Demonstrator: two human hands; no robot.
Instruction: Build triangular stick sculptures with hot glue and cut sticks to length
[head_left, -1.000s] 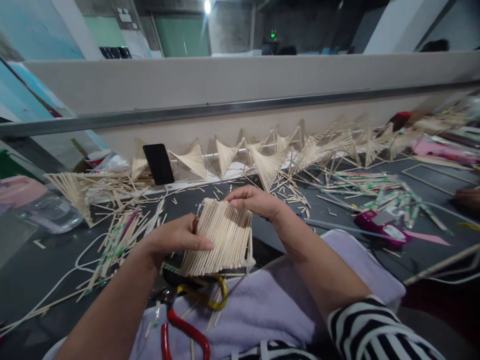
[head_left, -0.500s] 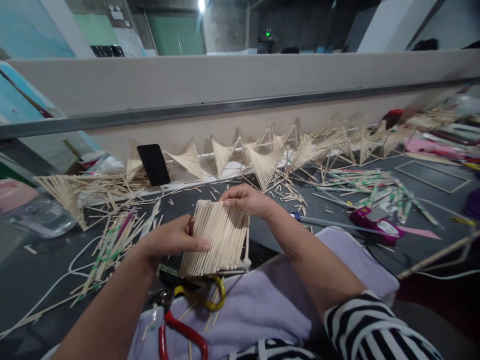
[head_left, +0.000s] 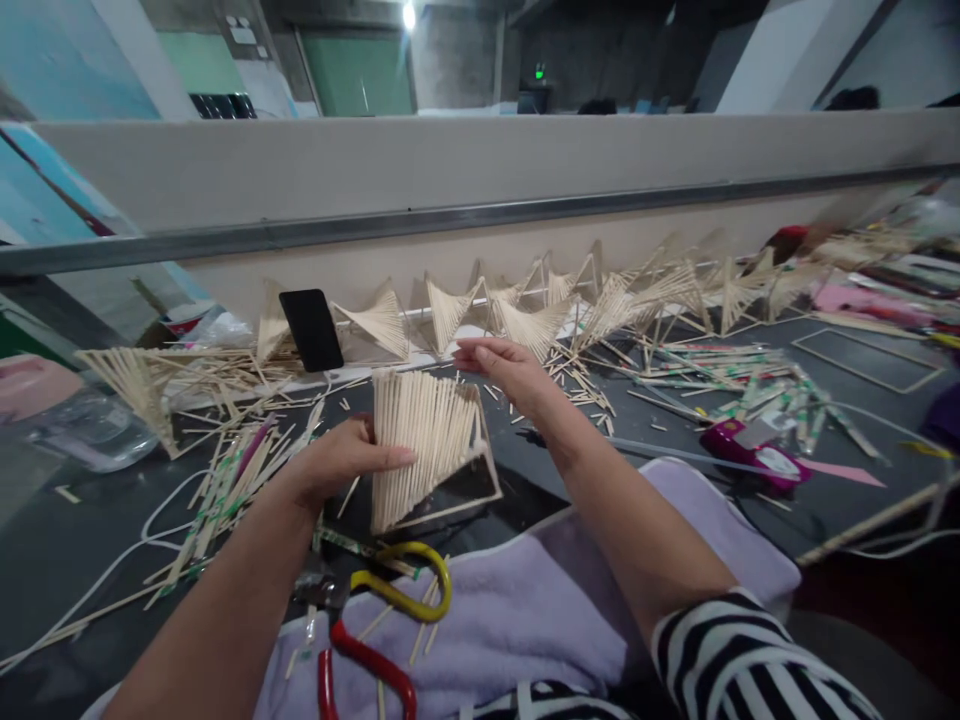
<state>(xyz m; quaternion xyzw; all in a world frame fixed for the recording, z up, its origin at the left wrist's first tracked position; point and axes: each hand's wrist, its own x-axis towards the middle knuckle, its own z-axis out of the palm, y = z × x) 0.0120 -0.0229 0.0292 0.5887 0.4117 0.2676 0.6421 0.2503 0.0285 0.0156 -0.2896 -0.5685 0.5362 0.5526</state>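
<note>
My left hand (head_left: pixel 352 455) grips a stick model (head_left: pixel 427 430) by its left side, thumb across the front and the other fingers behind. Thin pale wooden sticks lie side by side in it as a slanting, twisted surface, joined to a thin stick frame that juts out at the lower right. Beyond its upper right corner, my right hand (head_left: pixel 499 365) is lifted free with fingers stretched out, holding nothing. Below the model, on a lilac towel (head_left: pixel 540 600), lie pliers (head_left: pixel 367 660) with one red handle and one yellow.
Twisted stick models (head_left: pixel 450 310) line the back of the table. A black phone (head_left: pixel 311 330) leans upright among them. Bundled sticks (head_left: pixel 217 500) and a white cable lie left, beside a clear jug with a pink lid (head_left: pixel 97 420). A magenta tape dispenser (head_left: pixel 754 450) is at right.
My right hand has let go of the model's top edge and moved up and away. The model has tilted and turned in my left hand, showing its open frame at the lower right.
</note>
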